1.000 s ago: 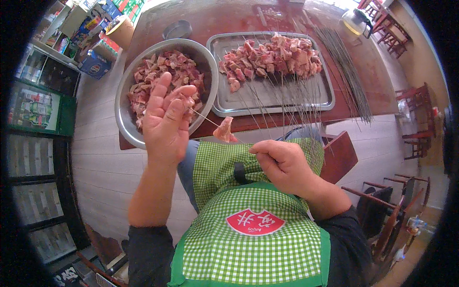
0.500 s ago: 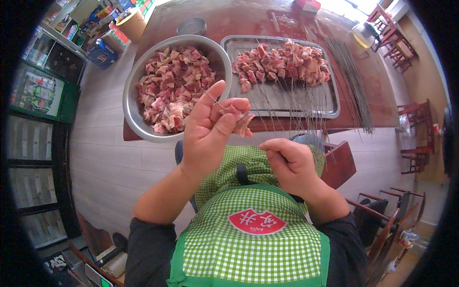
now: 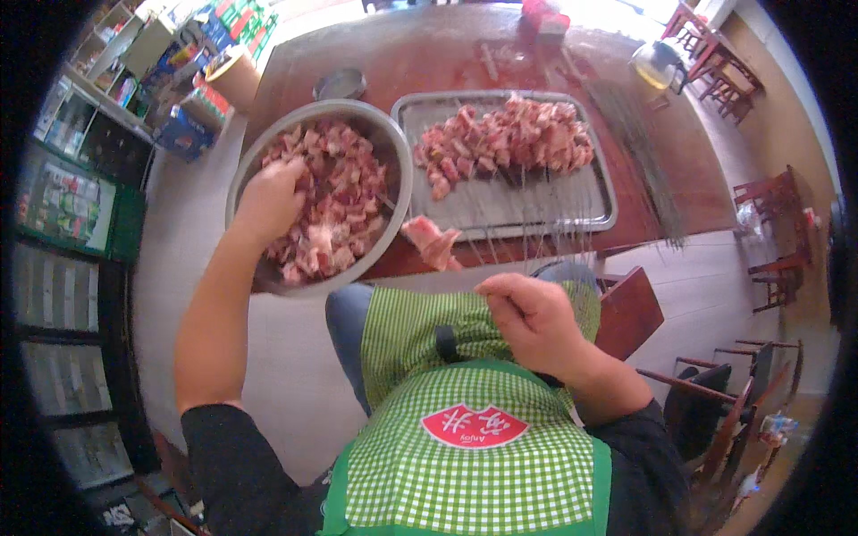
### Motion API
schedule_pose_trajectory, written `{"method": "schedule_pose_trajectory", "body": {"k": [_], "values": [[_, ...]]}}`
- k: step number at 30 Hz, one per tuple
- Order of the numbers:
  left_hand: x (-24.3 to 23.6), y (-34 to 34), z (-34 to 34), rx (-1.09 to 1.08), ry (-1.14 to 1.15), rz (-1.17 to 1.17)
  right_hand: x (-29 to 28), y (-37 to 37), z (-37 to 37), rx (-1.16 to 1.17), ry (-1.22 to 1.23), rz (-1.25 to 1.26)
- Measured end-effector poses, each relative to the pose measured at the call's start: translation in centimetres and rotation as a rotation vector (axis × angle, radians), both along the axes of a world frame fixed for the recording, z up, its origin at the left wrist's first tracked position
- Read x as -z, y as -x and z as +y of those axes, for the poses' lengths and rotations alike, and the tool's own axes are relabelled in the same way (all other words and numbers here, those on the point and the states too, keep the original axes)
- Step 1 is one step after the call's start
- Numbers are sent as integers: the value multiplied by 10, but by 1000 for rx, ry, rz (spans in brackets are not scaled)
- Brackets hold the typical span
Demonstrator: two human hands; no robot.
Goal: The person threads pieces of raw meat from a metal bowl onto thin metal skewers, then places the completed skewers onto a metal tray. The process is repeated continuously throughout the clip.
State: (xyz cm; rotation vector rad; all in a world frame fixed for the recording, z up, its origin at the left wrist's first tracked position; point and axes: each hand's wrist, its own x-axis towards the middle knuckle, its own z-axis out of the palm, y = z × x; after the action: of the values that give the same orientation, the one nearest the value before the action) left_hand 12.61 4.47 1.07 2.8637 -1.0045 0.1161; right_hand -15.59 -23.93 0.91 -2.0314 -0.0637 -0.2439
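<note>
My left hand (image 3: 270,201) reaches into a large metal bowl (image 3: 399,170) of cut raw meat (image 3: 344,183). Its fingers are bent down onto the pieces near the left side; their tips are hidden, so whatever they hold does not show. My right hand (image 3: 534,320), in front of my apron, is closed in a pinch on the end of a thin metal skewer (image 3: 471,275). Chunks of meat (image 3: 433,241) are threaded on that skewer, between the bowl and the tray. On the metal tray (image 3: 465,213), loaded meat skewers (image 3: 509,138) lie side by side, their bare ends toward me.
Bare metal skewers (image 3: 636,147) lie bundled right of the tray on the reddish table (image 3: 420,67). A small round metal dish (image 3: 340,85) sits behind the bowl. Farther back are a glass pitcher (image 3: 657,67) and a red box (image 3: 547,22). Wooden chairs (image 3: 773,223) stand at the right.
My left hand has left the meat on the skewer and moved left into the bowl. My right hand still holds the skewer, slightly lower in view.
</note>
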Motion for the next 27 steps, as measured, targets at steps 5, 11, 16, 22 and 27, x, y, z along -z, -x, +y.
{"method": "schedule_pose_trajectory", "body": {"k": [5, 11, 16, 22, 27], "values": [[-7, -2, 0, -12, 170, 155, -6, 1, -5, -10, 7, 34], [-22, 14, -1, -160, 738, 364, -1, -3, -2, -49, -57, 17], [-18, 50, -20, -120, 1476, 940, 1, -10, 6, -85, -59, -69], [-3, 80, -41, 151, 1856, 1212, -4, -16, 8, -88, -1, -80], [3, 97, -52, 212, 1961, 1254, -7, -13, 10, -100, -57, 13]]}}
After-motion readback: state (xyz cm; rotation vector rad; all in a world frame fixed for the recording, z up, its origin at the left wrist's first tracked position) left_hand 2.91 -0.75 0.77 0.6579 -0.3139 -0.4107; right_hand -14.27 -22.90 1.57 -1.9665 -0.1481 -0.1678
